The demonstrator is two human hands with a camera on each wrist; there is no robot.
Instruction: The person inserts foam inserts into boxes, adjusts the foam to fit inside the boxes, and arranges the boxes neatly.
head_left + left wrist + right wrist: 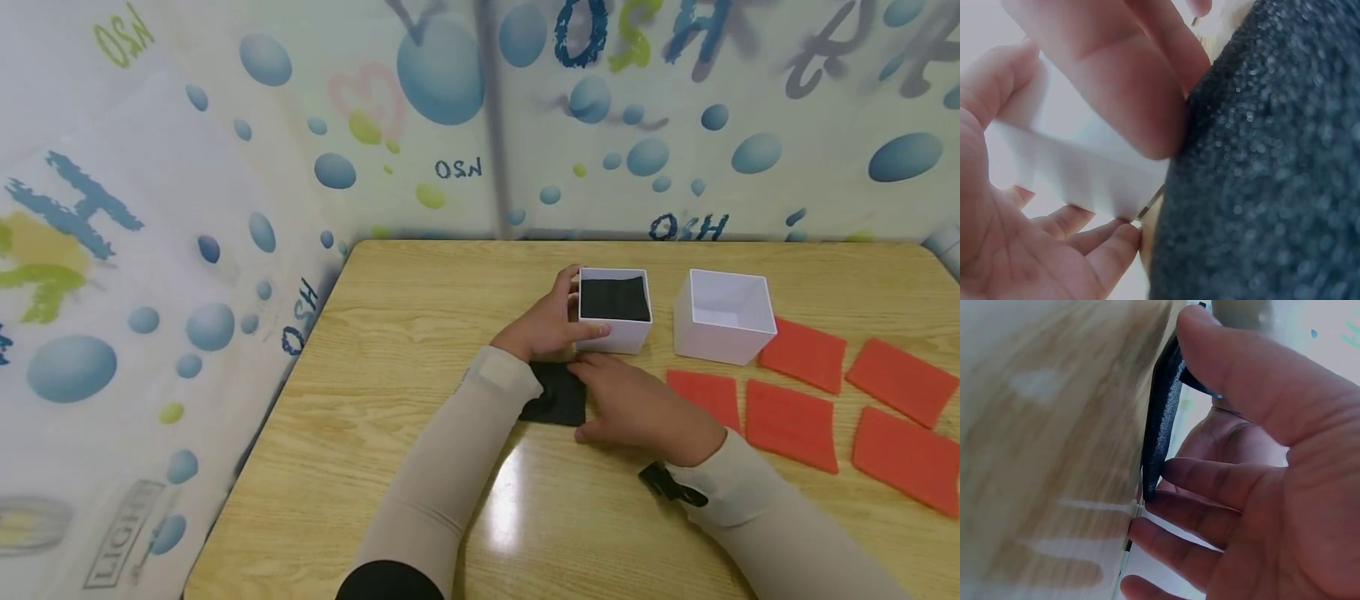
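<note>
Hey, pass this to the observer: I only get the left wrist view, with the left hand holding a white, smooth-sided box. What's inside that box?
Observer: The head view shows a flat black piece of soft-looking material inside the white, smooth-sided box.

Operator: Any other box near it?

Observer: Yes, a second white, square, open-topped box stands to its right.

Operator: And what lies around that one?

Observer: Five flat, four-sided red pieces of cloth-like material lie on the table of pale, grained wood, in front of it and to its right.
</note>
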